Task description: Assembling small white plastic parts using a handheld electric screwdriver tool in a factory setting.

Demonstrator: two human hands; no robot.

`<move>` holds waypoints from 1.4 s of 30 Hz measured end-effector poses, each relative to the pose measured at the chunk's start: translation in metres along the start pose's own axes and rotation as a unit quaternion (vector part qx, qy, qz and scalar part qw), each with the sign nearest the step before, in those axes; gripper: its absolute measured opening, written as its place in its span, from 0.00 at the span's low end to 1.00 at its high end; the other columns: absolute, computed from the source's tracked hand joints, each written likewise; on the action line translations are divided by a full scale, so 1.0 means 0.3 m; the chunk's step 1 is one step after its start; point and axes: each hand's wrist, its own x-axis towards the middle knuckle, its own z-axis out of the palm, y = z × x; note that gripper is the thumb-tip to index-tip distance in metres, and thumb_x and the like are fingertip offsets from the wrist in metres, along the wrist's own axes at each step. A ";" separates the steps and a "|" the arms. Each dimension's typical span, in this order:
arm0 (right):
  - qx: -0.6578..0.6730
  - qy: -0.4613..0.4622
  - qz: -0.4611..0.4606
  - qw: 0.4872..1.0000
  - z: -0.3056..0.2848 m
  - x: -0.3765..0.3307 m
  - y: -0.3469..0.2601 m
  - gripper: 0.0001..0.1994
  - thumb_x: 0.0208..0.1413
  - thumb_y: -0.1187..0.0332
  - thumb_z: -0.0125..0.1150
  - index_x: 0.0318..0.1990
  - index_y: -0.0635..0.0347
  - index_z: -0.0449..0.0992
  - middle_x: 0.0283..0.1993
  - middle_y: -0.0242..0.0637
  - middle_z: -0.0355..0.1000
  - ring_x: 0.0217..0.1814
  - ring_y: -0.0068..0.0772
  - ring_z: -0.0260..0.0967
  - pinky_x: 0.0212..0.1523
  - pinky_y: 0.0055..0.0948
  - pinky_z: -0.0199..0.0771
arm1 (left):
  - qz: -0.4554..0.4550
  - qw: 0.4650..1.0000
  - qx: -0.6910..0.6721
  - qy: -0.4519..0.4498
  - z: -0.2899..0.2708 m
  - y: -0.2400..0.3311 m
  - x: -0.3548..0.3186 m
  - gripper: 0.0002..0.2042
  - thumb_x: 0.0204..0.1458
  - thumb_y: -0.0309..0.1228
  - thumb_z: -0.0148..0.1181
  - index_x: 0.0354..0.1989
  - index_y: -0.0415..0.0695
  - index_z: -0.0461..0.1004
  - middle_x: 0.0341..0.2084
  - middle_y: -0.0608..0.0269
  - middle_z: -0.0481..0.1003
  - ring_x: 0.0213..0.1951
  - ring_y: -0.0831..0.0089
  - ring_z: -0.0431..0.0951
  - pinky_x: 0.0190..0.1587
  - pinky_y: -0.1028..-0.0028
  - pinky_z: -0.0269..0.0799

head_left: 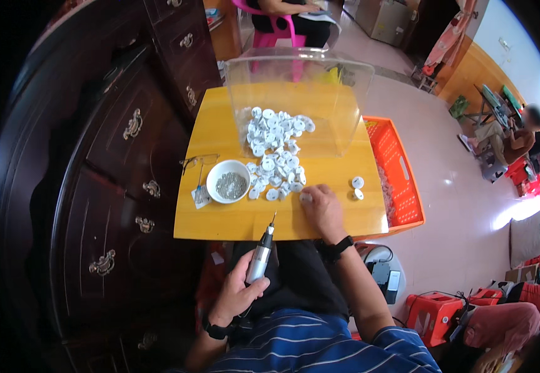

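Observation:
Below the table's near edge, my left hand (240,293) is wrapped round a silver and black electric screwdriver (260,258), whose thin bit points up over the tabletop. My right hand (324,210) rests on the yellow table (220,222), its fingers closed on a small white round part (306,198). Beyond it spreads a pile of similar white round parts (275,165), reaching into a clear plastic box (329,99) lying with its opening towards me. Left of the pile stands a white bowl (228,198) of small metal pieces, probably screws. Two white parts (358,182) sit apart at the right.
Eyeglasses (200,159) and a small packet (201,197) lie left of the bowl. An orange crate (400,168) stands against the table's right side. Dark drawers (114,174) line the left. A person sits on a pink chair (276,31) at the far side; others sit at right.

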 end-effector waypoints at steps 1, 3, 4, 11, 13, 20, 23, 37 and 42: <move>-0.001 0.008 -0.006 1.000 0.015 -0.001 0.000 0.13 0.52 0.70 0.66 0.46 0.55 0.79 0.42 0.47 0.76 0.43 0.52 0.75 0.43 0.44 0.76 | 0.010 1.000 0.003 -0.001 -0.003 -0.003 -0.001 0.30 0.57 0.25 0.61 0.68 0.39 0.58 0.31 0.67 0.72 0.27 0.82 0.73 0.31 0.79 0.71; 0.026 -0.015 0.026 0.999 0.034 -0.021 -0.009 0.12 0.51 0.71 0.65 0.45 0.55 0.79 0.39 0.46 0.76 0.42 0.53 0.75 0.43 0.45 0.75 | -0.006 1.000 -0.003 0.005 -0.004 -0.010 -0.010 0.30 0.57 0.25 0.61 0.68 0.38 0.59 0.31 0.67 0.72 0.27 0.82 0.73 0.30 0.80 0.71; 0.025 -0.007 0.020 0.999 0.033 -0.028 -0.016 0.12 0.51 0.71 0.65 0.45 0.55 0.79 0.39 0.46 0.76 0.42 0.53 0.75 0.43 0.45 0.75 | -0.013 1.000 0.008 0.008 -0.003 -0.006 -0.011 0.30 0.57 0.25 0.61 0.68 0.38 0.59 0.31 0.67 0.72 0.27 0.82 0.73 0.31 0.79 0.72; 0.315 -0.032 0.134 0.939 0.050 -0.093 -0.046 0.10 0.59 0.70 0.65 0.48 0.57 0.79 0.36 0.36 0.77 0.35 0.29 0.74 0.40 0.27 0.75 | -0.001 1.000 0.014 -0.006 0.020 0.009 -0.002 0.31 0.57 0.26 0.61 0.69 0.39 0.59 0.37 0.64 0.71 0.28 0.81 0.74 0.32 0.79 0.74; 0.397 -0.049 0.177 0.899 0.066 -0.115 -0.054 0.11 0.61 0.70 0.64 0.50 0.58 0.79 0.37 0.31 0.77 0.35 0.21 0.72 0.40 0.23 0.74 | 0.008 0.999 0.028 -0.014 0.026 0.028 0.008 0.30 0.56 0.28 0.63 0.68 0.41 0.61 0.41 0.65 0.73 0.29 0.81 0.74 0.32 0.79 0.74; 0.513 -0.049 0.197 0.834 0.098 -0.114 -0.058 0.12 0.62 0.74 0.63 0.53 0.62 0.77 0.40 0.25 0.76 0.38 0.14 0.70 0.40 0.18 0.72 | 0.013 0.997 0.069 -0.012 0.033 0.012 0.027 0.30 0.55 0.27 0.64 0.68 0.43 0.61 0.38 0.64 0.73 0.29 0.78 0.76 0.34 0.75 0.75; 0.538 -0.069 0.194 0.817 0.107 -0.120 -0.044 0.13 0.61 0.74 0.64 0.52 0.62 0.77 0.40 0.25 0.76 0.39 0.14 0.71 0.41 0.18 0.73 | 0.019 0.997 0.078 -0.014 0.034 0.007 0.036 0.31 0.55 0.27 0.64 0.67 0.43 0.61 0.37 0.64 0.74 0.29 0.77 0.76 0.34 0.74 0.75; 0.508 -0.063 0.216 0.832 0.089 -0.129 -0.071 0.11 0.61 0.74 0.65 0.50 0.63 0.79 0.37 0.26 0.78 0.36 0.13 0.71 0.38 0.17 0.72 | -0.005 0.995 0.091 -0.025 0.041 0.018 0.056 0.32 0.55 0.28 0.63 0.69 0.42 0.60 0.39 0.62 0.70 0.31 0.79 0.75 0.33 0.78 0.75; 0.514 -0.059 0.215 0.828 0.086 -0.132 -0.083 0.11 0.61 0.74 0.65 0.50 0.64 0.80 0.36 0.25 0.77 0.34 0.13 0.70 0.35 0.17 0.71 | -0.004 0.996 0.085 -0.026 0.036 0.001 0.058 0.31 0.55 0.27 0.63 0.68 0.42 0.60 0.40 0.62 0.70 0.31 0.79 0.74 0.33 0.78 0.75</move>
